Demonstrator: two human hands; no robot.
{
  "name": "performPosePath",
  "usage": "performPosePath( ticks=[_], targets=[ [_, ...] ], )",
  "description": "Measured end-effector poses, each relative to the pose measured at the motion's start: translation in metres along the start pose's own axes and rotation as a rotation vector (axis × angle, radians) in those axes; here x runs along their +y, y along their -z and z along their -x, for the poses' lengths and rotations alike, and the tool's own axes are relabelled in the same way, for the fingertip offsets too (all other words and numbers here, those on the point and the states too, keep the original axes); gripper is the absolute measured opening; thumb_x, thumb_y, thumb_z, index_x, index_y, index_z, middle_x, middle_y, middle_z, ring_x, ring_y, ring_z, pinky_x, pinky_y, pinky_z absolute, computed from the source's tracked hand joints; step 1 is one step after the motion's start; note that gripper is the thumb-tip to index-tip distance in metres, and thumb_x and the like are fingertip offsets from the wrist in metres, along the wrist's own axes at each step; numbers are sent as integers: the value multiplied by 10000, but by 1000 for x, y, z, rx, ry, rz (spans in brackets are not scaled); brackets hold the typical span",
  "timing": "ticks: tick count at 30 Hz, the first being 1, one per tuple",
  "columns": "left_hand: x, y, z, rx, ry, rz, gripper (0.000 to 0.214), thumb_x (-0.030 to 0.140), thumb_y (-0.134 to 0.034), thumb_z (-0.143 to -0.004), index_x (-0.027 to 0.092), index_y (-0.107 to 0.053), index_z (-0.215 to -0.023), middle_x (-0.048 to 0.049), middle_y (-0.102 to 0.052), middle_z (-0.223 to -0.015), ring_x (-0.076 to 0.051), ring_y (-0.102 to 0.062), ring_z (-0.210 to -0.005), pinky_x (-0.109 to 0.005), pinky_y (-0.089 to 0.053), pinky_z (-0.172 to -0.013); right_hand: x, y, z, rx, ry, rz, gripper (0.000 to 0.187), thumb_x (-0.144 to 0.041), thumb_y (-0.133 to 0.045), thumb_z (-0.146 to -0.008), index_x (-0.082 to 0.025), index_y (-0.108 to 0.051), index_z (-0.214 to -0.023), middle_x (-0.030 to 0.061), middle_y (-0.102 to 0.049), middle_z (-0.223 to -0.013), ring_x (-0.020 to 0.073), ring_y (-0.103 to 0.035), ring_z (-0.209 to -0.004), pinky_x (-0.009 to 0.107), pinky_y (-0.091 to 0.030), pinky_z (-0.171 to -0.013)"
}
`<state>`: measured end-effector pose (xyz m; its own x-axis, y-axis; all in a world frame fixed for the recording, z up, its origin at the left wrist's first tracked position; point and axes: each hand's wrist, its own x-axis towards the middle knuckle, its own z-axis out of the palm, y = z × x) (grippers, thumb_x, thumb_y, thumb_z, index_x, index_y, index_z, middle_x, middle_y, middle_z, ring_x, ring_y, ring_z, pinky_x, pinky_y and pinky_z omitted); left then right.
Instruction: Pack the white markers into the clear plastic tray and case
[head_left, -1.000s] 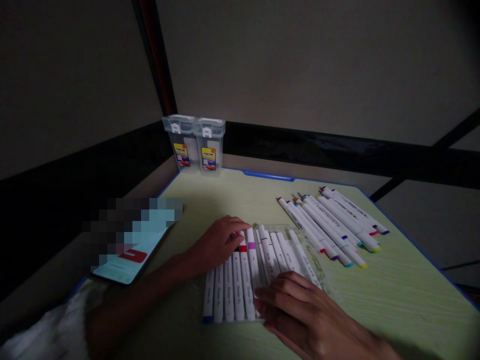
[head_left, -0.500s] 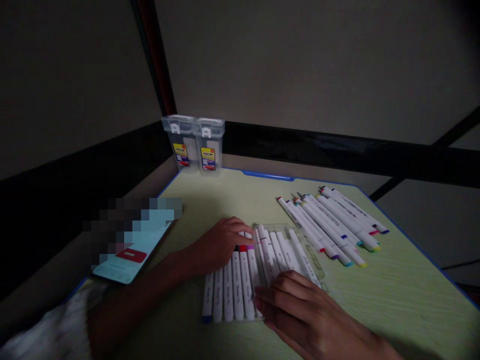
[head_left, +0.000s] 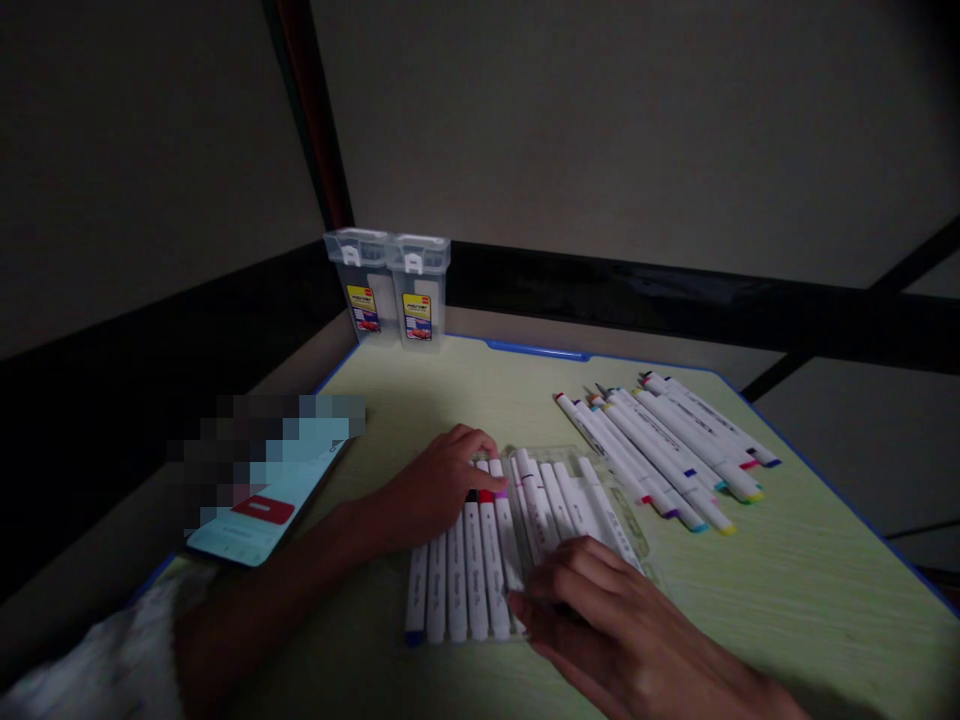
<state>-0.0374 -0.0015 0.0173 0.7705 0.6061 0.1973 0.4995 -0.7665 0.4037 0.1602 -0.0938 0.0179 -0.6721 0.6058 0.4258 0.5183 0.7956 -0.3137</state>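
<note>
A row of white markers (head_left: 456, 580) lies side by side in a clear plastic tray (head_left: 646, 550), with black, red and purple bands on some. My left hand (head_left: 448, 480) rests over the upper ends of the left markers, its thumb on the red and purple bands and its fingers loosely bent, apart from the thumb. My right hand (head_left: 607, 620) is curled over the lower ends of the middle markers. Its fingers close round the low end of a white marker (head_left: 529, 490) that lies slightly above its neighbours; the fingertips partly hide the grip.
A loose pile of white markers with coloured ends (head_left: 667, 450) lies at the right. Two clear lidded boxes (head_left: 420, 300) stand at the back left corner. A phone (head_left: 262, 510) with a lit screen leans at the left. A blue handle (head_left: 536, 351) edges the table's back.
My left hand's fingers have drawn back and bent more, the thumb now lower on the marker bands. My right hand has barely shifted. The markers stay in place.
</note>
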Motion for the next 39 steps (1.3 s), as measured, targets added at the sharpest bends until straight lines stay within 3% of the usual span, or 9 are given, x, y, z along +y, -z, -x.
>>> performPosePath(
  ticks=[25,33,39],
  targets=[
    [-2,1,-1,-17,28,68,325,52,-388,-827,201,-657,-933,-61,-489,-1018,-184,-450,-986,-343,-381,-881,-1,-2,-2,-34,1,20,190,-177,-436,-901,-180,-534,-738,-3,-503,-655,132,-430,-658,273,-345,-616],
    [-7,-3,-1,52,45,140,282,91,-412,-838,168,-594,-1039,-50,-543,-1026,-165,-481,-986,-328,-392,-895,-2,-6,0,71,65,86,183,-200,-439,-901,-179,-566,-771,-8,-526,-636,133,-444,-643,280,-363,-638],
    [-7,-3,-2,67,79,129,275,81,-439,-813,158,-589,-1030,-53,-577,-1022,-167,-503,-985,-329,-402,-902,-2,-7,1,71,64,120,159,-209,-475,-883,-190,-574,-759,-12,-531,-635,131,-445,-635,279,-369,-642]
  ],
)
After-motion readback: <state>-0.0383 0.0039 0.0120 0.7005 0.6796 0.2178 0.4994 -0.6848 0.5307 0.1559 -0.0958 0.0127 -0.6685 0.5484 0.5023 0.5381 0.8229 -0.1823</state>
